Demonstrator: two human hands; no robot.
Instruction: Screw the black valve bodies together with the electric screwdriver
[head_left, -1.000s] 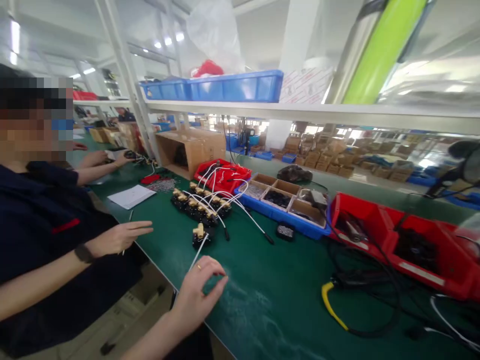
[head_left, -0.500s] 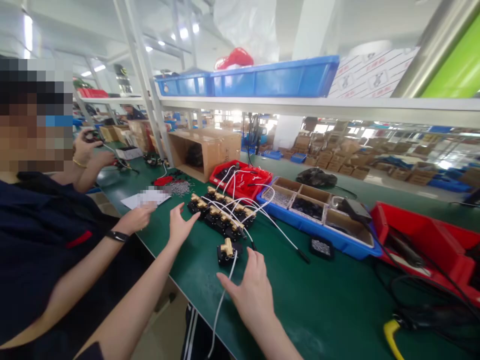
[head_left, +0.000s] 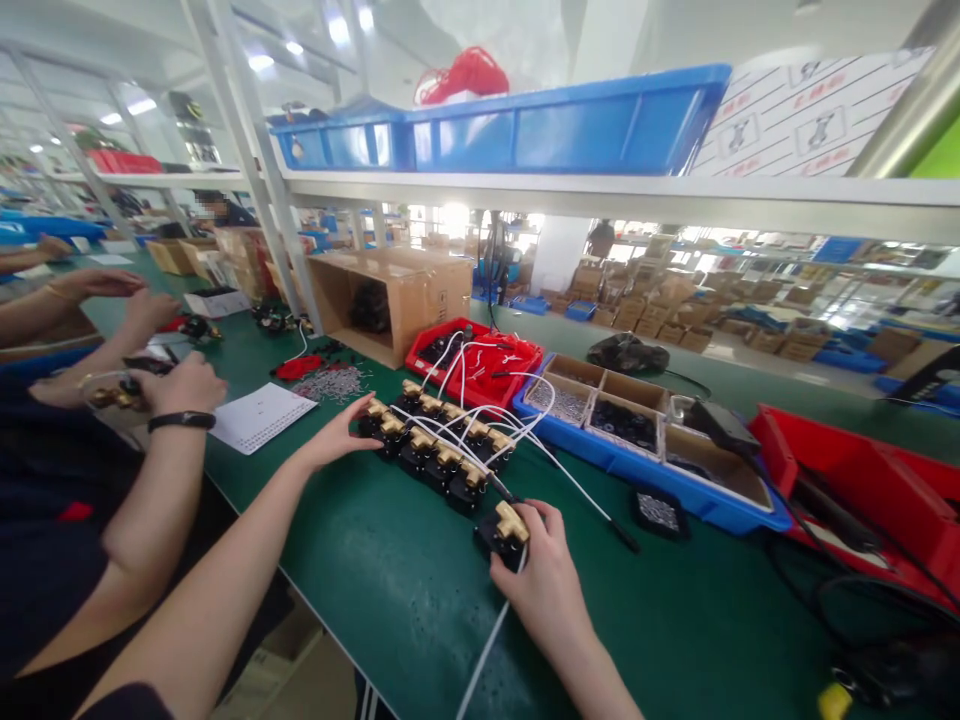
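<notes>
My right hand [head_left: 551, 580] is closed round a single brass valve with a black body [head_left: 510, 525], thumb on the near side and fingers over the far side. From this valve a white cable runs toward the table's front edge. My left hand [head_left: 337, 435] grips the left end of a grouped block of similar brass valves [head_left: 424, 440], thumb in front and fingers behind the end one. The block stands in two rows just left of the single valve. White cables with black ends lie across the block. The palm side of both hands is hidden.
Behind the block stand a red tray [head_left: 525, 356] and a blue bin with compartments of small parts [head_left: 585, 450]. A small black dish [head_left: 660, 512] and red bins [head_left: 840, 470] are to the right. At left, a co-worker's hand [head_left: 184, 390] holds a brass part near a notepad [head_left: 262, 418].
My right hand has closed on the single valve. My left hand has come against the block's left end. The co-worker's hand has left the notepad. The view has shifted.
</notes>
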